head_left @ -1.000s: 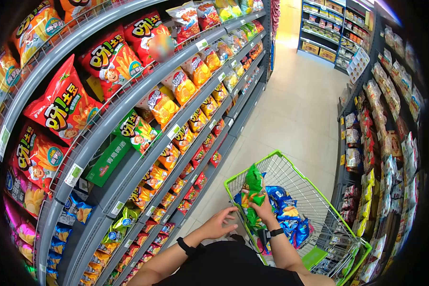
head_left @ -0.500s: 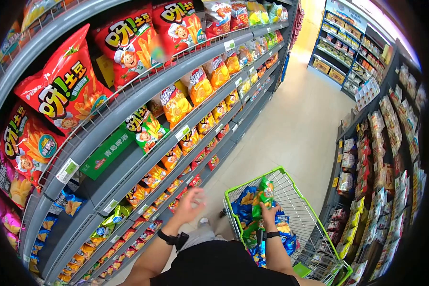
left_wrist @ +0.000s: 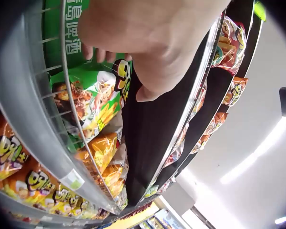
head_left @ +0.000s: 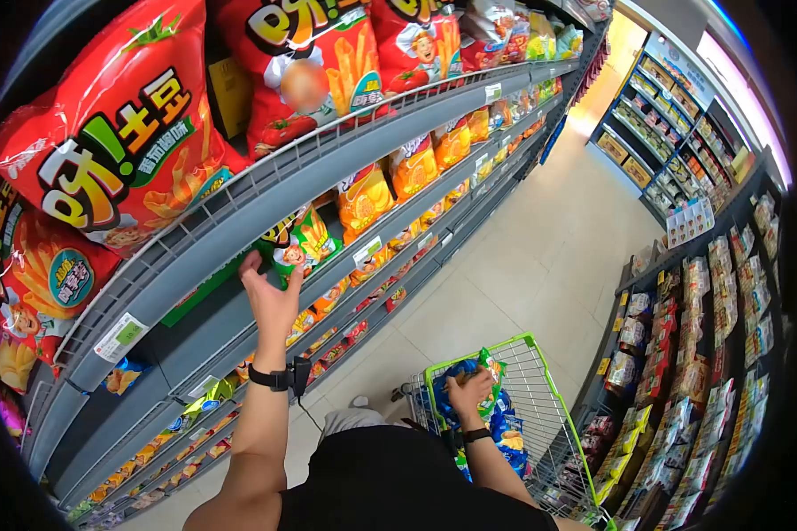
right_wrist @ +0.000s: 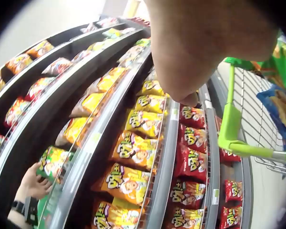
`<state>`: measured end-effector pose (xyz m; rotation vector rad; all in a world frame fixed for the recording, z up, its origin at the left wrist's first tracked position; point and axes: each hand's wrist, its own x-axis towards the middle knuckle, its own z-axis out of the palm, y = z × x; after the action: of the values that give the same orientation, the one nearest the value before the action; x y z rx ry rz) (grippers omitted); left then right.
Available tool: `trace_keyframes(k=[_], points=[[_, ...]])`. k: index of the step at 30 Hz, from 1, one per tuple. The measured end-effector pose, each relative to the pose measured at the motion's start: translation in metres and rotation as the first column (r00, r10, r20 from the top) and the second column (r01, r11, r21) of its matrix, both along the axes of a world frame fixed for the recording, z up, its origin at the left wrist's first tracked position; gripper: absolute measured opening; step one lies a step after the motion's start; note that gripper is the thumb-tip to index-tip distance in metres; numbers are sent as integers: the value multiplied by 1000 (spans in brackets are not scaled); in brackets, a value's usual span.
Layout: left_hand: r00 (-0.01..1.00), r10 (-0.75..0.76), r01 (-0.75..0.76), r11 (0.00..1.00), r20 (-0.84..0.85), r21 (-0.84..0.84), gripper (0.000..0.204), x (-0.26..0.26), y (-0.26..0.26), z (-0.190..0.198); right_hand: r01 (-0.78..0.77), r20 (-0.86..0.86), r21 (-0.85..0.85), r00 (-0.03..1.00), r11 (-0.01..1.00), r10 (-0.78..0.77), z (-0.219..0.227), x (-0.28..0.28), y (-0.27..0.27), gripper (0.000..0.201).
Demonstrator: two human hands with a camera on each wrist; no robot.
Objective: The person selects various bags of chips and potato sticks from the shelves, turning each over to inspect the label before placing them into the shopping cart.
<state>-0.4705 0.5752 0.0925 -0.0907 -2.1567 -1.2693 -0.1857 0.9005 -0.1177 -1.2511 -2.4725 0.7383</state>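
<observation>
My left hand (head_left: 273, 301) reaches into the shelf at a green snack bag (head_left: 308, 246), thumb and fingers spread apart. In the left wrist view the fingertips are right at the top end of that bag (left_wrist: 97, 102), and the thumb stands away from it. My right hand (head_left: 469, 395) is over the shopping cart (head_left: 553, 403), with relaxed fingers that hold nothing. Beside it in the cart lies another green snack bag (head_left: 491, 376), on top of blue snack bags (head_left: 507, 427). In the right wrist view the right hand's fingers are mostly hidden.
Large red chip bags (head_left: 133, 124) fill the wire-fronted shelf above my left hand. A green carton (head_left: 208, 288) lies beside the green bag on the shelf. Orange bags (head_left: 367, 199) stand farther along. A second rack (head_left: 682, 380) runs along the aisle's right side.
My left hand has risen from beside my body to the green bag on the shelf. My right hand has let go of the green bag in the cart. The view has shifted closer to the shelf.
</observation>
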Motion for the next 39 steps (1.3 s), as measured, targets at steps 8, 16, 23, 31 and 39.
trace_keyframes(k=[8, 16, 23, 31, 39], points=[[919, -129, 142, 990, 372, -8, 101, -26, -11, 20, -222, 99, -131, 967, 966, 236, -21, -24, -16, 93], [913, -147, 149, 989, 380, 24, 84, -30, -20, -1, -245, 267, -382, 894, 891, 360, -38, -23, -2, 93], [960, -67, 73, 997, 273, -13, 75, -25, -22, -9, -372, -105, -625, 911, 686, 398, -101, -13, 36, 80], [955, -2, 76, 968, 296, -237, 70, -19, -27, 4, -382, -203, -682, 918, 623, 339, -49, -16, 48, 65], [920, 26, 90, 957, 391, -275, 64, 11, -80, 18, -400, -125, -565, 906, 722, 404, -82, -21, 72, 84]])
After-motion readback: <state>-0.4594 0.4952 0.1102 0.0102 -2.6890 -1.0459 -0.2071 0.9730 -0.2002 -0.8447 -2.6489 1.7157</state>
